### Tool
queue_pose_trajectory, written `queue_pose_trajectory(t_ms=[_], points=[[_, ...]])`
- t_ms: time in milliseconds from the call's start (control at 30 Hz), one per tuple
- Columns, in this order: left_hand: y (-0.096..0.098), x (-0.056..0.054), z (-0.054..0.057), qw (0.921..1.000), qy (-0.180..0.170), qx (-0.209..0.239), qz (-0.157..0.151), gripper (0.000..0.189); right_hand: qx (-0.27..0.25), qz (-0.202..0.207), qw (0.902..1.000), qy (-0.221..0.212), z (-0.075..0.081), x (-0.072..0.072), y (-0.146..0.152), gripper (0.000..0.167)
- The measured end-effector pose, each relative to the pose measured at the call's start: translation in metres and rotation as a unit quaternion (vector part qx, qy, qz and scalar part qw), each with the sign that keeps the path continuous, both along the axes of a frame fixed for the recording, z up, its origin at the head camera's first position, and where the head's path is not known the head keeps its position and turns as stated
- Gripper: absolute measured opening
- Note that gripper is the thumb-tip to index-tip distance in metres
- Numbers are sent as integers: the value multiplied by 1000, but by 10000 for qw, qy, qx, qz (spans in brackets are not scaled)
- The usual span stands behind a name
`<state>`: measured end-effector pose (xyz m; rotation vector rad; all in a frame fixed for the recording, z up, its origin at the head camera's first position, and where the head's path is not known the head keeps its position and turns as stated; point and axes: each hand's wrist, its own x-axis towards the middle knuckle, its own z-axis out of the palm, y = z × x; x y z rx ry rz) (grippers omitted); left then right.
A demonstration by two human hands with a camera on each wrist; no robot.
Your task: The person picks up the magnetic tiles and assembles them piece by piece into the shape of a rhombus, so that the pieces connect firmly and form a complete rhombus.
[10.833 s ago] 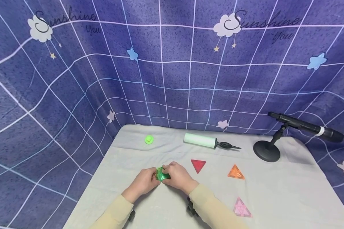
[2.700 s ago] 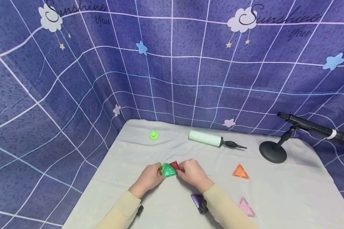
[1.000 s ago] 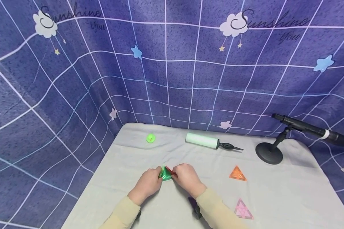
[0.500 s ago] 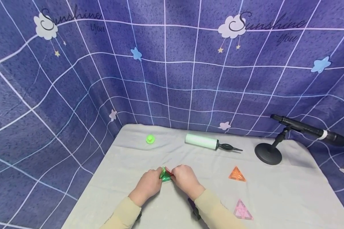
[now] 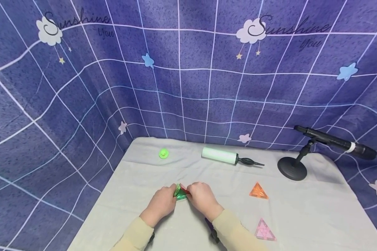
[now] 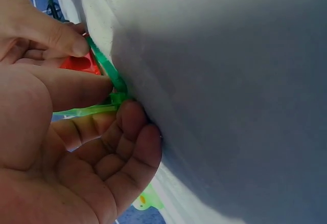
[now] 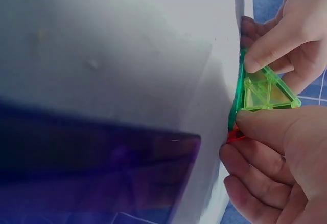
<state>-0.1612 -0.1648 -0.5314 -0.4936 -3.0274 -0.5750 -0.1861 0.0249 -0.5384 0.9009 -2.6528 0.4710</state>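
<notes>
Between the two hands, a dark green translucent triangular magnetic tile [image 5: 181, 196] lies flat on the table. My left hand [image 5: 161, 203] pinches a light green triangular tile [image 7: 271, 95], which stands raised from one edge of the dark green one. On the opposite side my right hand [image 5: 204, 199] pinches a red triangular tile [image 6: 84, 64], tilted up from the dark green tile's other edge. Fingers cover much of the red tile in every view. A purple triangular tile [image 7: 102, 168] lies near the right wrist, partly hidden by the sleeve in the head view.
Right of the hands lie an orange triangular tile [image 5: 258, 191] and a pink one [image 5: 264, 230]. Along the back are a green toy duck [image 5: 163, 153], a pale green hand pump [image 5: 220, 156] and a black microphone [image 5: 336, 140] on a stand [image 5: 292, 168]. A blue curtain [image 5: 194, 80] rises behind.
The red tile lay apart on the right at first; the right hand took it to the dark green tile and tipped it upward. Over the last second the hands stay nearly still.
</notes>
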Motion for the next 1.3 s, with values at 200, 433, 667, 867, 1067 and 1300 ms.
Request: queue_pose_trajectory(t_ms=[200,433,667,867,1067,1300], points=[[-1,2,0,9999,6,55,129,16,8,39,10000,3,-2,1,1,20],[-3,4,-4,9991,129,270,290,19,-198,113,9996,-161,-1,1,5,14],[-6,6,-5,9985,230,396,310,22,-422,73,9979,-489,0,3,11,7],[-4,9,-1,9984,185,313,443,22,-554,6,9966,-606,1,0,25,9],[0,16,2,9974,320,36,651,26,-532,-178,9965,-621,-1,-5,44,13],[13,27,10,9985,253,-26,478,26,-687,-417,9947,-638,-1,-8,70,13]])
